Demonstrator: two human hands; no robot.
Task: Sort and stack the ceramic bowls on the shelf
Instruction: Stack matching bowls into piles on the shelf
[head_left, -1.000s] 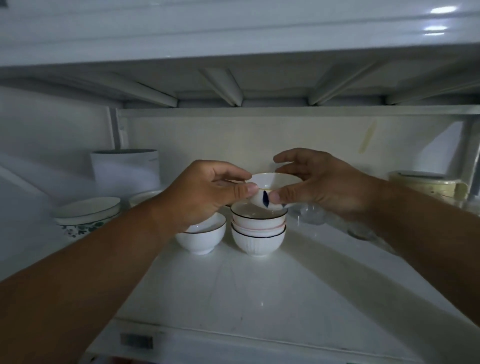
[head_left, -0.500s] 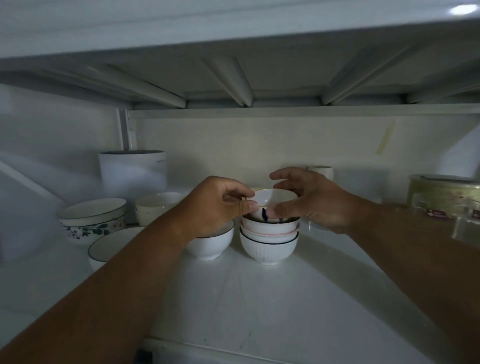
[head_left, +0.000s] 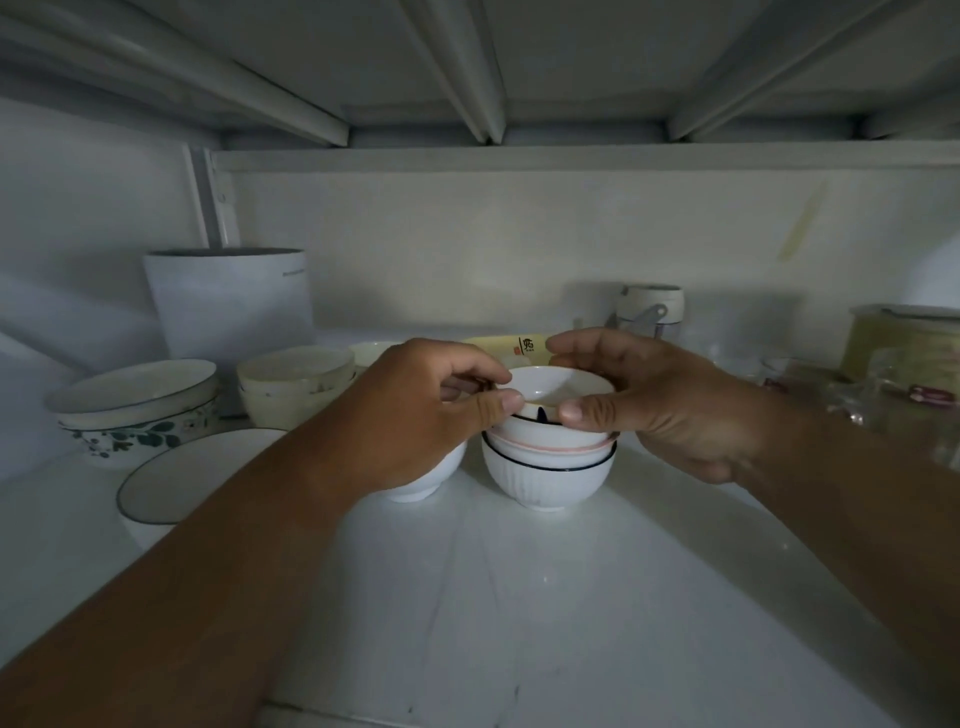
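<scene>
Both hands, left hand (head_left: 415, 410) and right hand (head_left: 660, 405), are pinching the small white ceramic bowl (head_left: 558, 387) atop the mid-shelf stack of white bowls (head_left: 550, 462), risking toppling if it is seating tilted.

We note the left hand (head_left: 415, 415) hides most of a white bowl (head_left: 426, 480); the clutter (head_left: 883, 405) at right is blurred.

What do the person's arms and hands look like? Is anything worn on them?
Both forearms are bare as far as the frame shows: no sleeves, gloves or watch in view. The left hand and right hand show no rings on the visible fingers. The fingernails look short and unpainted.
</scene>
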